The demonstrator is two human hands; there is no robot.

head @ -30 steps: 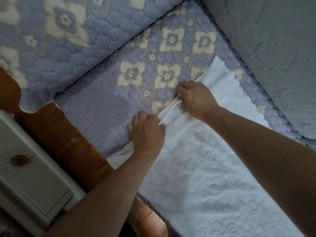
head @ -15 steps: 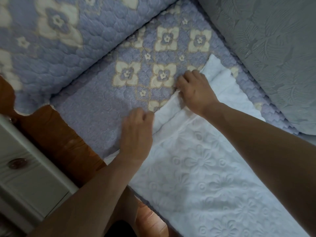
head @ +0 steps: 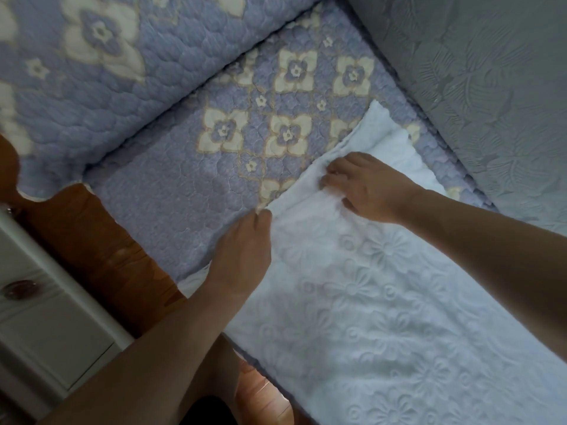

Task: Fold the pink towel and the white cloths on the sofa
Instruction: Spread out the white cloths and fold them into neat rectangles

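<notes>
- The white cloth (head: pixel 383 302), embossed with flowers, lies spread on the sofa seat (head: pixel 171 191) over its lavender quilted cover, its far end turned back in a narrow fold.
- The left hand (head: pixel 242 256) sits at the near end of that fold, fingers curled, and its grip seems to pinch the cloth's edge (the fingertips are tucked under, so I judge rather than see).
- The right hand (head: pixel 365 188) lies on the folded band, fingers loosely bent, pressing and grasping nothing.
- To do this step well, I'd keep the folded edge straight and smooth the band flat before turning it again.
- Half a second ago the right hand was at the fold's edge; it has slid onto the band, and the bunched ridge looks flatter.
- No pink towel shows.
</notes>
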